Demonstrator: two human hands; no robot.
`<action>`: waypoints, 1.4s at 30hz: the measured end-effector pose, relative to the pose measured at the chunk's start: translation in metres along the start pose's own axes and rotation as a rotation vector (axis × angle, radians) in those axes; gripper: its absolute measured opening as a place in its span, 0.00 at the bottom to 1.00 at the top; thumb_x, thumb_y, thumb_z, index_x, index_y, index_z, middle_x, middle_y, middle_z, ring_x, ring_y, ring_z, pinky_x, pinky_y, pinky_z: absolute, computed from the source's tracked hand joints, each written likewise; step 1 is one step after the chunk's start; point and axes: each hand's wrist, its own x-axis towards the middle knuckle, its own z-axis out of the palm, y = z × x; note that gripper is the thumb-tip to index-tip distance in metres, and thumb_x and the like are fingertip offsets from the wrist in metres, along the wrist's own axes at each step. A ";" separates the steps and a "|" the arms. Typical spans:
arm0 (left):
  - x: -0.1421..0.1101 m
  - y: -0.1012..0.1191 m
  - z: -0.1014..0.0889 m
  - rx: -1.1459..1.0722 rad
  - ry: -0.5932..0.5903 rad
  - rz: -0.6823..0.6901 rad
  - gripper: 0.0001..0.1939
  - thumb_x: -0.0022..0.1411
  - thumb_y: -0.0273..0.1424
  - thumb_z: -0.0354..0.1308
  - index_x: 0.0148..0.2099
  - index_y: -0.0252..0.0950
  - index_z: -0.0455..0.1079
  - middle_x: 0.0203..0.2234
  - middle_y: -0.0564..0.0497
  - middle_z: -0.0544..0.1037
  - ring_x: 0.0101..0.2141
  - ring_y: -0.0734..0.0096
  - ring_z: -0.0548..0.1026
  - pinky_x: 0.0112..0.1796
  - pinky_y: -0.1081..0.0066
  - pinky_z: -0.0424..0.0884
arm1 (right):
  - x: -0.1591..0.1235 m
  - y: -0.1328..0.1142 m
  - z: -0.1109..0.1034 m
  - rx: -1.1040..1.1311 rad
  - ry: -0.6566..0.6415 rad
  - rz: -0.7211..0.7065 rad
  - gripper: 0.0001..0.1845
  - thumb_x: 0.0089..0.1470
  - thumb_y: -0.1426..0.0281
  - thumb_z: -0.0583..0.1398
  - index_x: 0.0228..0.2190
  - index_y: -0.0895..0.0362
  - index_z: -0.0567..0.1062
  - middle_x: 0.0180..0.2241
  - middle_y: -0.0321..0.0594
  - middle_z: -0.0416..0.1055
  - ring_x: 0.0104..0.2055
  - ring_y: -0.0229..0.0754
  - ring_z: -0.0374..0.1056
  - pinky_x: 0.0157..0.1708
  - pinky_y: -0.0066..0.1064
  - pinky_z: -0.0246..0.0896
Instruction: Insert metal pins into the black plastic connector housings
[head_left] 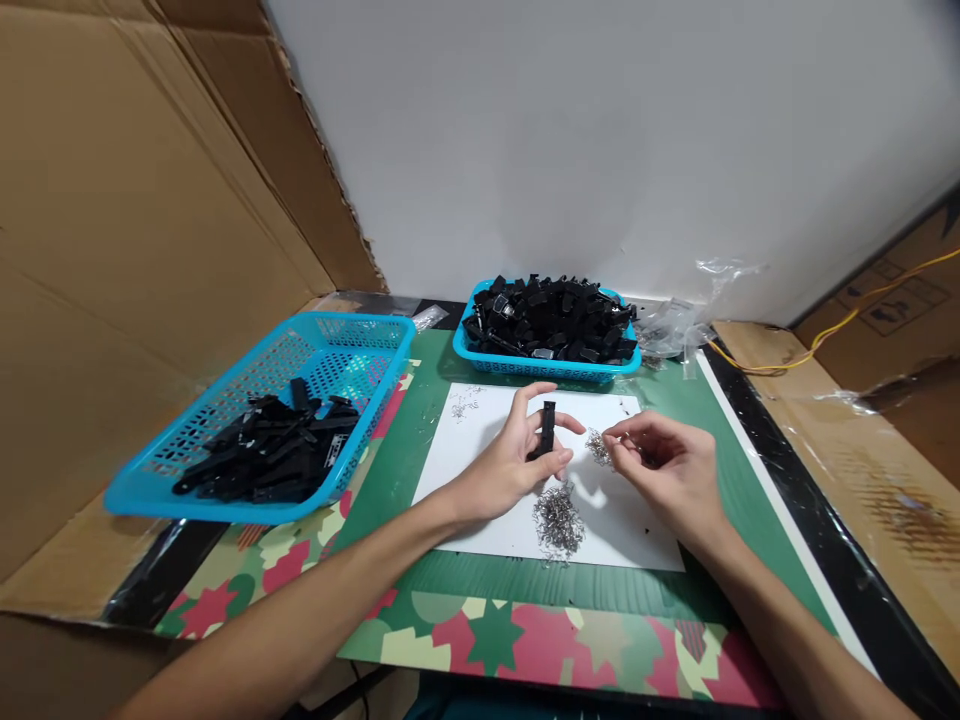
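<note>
In my left hand (521,450) is a slim black plastic part (548,428), held upright between thumb and fingers above a white sheet (480,480). My right hand (664,460) is closed in a pinch to the right of it, with thumb and index fingertips together. Whatever sits between those fingertips is too small to make out. Just beside them lies a small heap of tiny metal pieces (598,447), perhaps springs. A larger pile of the same metal pieces (558,522) rests below my left hand.
A blue basket (375,335) at the left holds black parts (277,450). Another blue basket (480,362) at the back is heaped with black pieces (555,315). Clear plastic bags (675,328) lie to its right. Cardboard (150,200) stands along the left; a yellow cable (817,345) runs at right.
</note>
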 end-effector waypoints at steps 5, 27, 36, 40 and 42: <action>0.003 0.001 -0.003 0.094 0.039 -0.011 0.27 0.69 0.34 0.61 0.67 0.42 0.58 0.57 0.43 0.70 0.40 0.73 0.71 0.41 0.70 0.68 | 0.003 -0.002 -0.001 0.006 0.017 0.019 0.07 0.54 0.66 0.67 0.29 0.58 0.80 0.21 0.34 0.68 0.22 0.34 0.58 0.21 0.28 0.53; 0.001 0.009 -0.006 0.534 0.041 0.105 0.26 0.75 0.34 0.52 0.72 0.43 0.62 0.58 0.43 0.71 0.59 0.60 0.69 0.63 0.57 0.63 | 0.004 0.005 0.002 -0.045 -0.071 0.038 0.07 0.56 0.66 0.65 0.30 0.58 0.79 0.22 0.34 0.70 0.22 0.34 0.59 0.22 0.28 0.53; 0.002 0.002 -0.009 0.717 0.082 0.073 0.18 0.73 0.33 0.56 0.61 0.37 0.73 0.50 0.44 0.80 0.41 0.64 0.76 0.46 0.64 0.71 | 0.007 0.006 -0.002 -0.088 -0.072 0.106 0.08 0.53 0.66 0.66 0.27 0.59 0.80 0.19 0.33 0.68 0.21 0.35 0.59 0.22 0.28 0.52; 0.002 0.004 -0.011 0.823 0.074 0.134 0.14 0.71 0.29 0.57 0.56 0.37 0.76 0.43 0.46 0.80 0.36 0.67 0.74 0.41 0.66 0.69 | 0.008 0.008 -0.005 -0.111 -0.107 0.133 0.07 0.53 0.67 0.66 0.27 0.59 0.79 0.20 0.34 0.69 0.21 0.34 0.60 0.21 0.28 0.53; 0.001 0.006 -0.010 0.834 0.062 0.127 0.16 0.68 0.27 0.58 0.57 0.37 0.74 0.43 0.47 0.79 0.36 0.68 0.73 0.40 0.67 0.68 | 0.007 0.008 -0.004 -0.093 -0.132 0.145 0.07 0.53 0.68 0.65 0.28 0.59 0.79 0.22 0.34 0.70 0.21 0.35 0.62 0.22 0.28 0.56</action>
